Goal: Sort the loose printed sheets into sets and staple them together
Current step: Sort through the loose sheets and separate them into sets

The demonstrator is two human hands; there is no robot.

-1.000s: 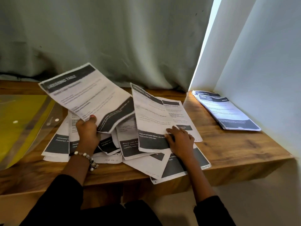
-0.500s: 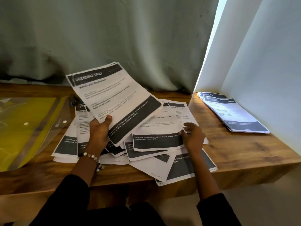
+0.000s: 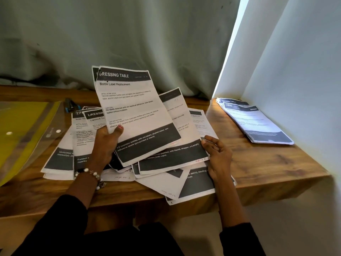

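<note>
Left hand [image 3: 107, 143] grips a small set [image 3: 132, 111] of sheets, thumb pressed on the front near the lower left edge, holding it tilted up above the pile [image 3: 166, 178]; a second sheet's edge shows just behind the top page, headed "Dressing Table". Right hand [image 3: 218, 157] lies at the right side of the pile with fingers loosely curled, its fingertips [image 3: 205, 143] touching the corner of a sheet [image 3: 173, 157] that sits lifted under the held set; whether it actually pinches that corner I cannot tell. Remaining loose sheets lie fanned and overlapping on the desk [image 3: 267, 167], some overhanging its front edge. A finished-looking stack [image 3: 254, 122] rests well apart at the far right by the wall, and a stapler [image 3: 71, 106] peeks out behind the pile on the left, near a yellow folder [image 3: 22, 130]. Paper like this is light, limp and slick sheet on sheet, so a one-corner hold would probably let it droop or slide out. Best grip is likely a thumb-over pinch along a side edge, squaring the edges against the desk before stapling the top corner.
</note>
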